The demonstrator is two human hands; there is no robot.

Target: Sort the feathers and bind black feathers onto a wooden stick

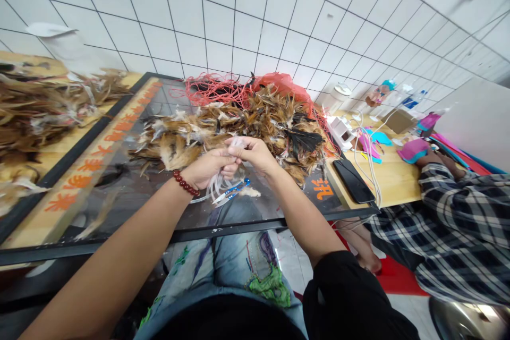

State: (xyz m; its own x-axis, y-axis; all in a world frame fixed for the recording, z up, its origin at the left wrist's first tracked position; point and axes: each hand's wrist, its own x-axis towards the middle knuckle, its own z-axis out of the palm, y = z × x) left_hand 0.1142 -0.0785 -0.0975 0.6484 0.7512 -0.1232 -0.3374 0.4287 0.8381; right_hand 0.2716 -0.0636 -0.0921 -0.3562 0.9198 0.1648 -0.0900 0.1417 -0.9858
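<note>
- The left hand (215, 166) was closed in a pinch on a bunch of translucent strands (215, 186), and the right hand (257, 155) was closed on the same bunch, the fingertips of both meeting.
- Taking the hands as the centre of the dial and 12 as straight away from the person, the strands poked out as a pale tuft near 12 and hung in loops toward 6 and 7, above the dark tabletop (274, 213).
- A firm grip by one hand with lighter, adjusting fingers on the other probably suited such slick-looking stuff best; how tight either pinch was, I could not tell.
- The loops called for care — left hanging loose, they could have tangled or snagged.
- The blue-handled snips (233, 191) lay at 6 o'clock, just beside the loops; keeping the strands off the blades would have been wise, though whether the two touched was unclear.
- A pale tuft of fluff (250, 192) lay between 4 and 5, just beside the snips, and was best kept from clinging to the strands.
- The heap of brown feathers (263, 122) spread from about 10 round to 3, close beyond the fingers, so small movements toward the body seemed safer than wide sweeps.
- The black phone (353, 180) lay between 3 and 4, well apart from the hands — far enough to leave the right elbow the main thing to mind.
</note>
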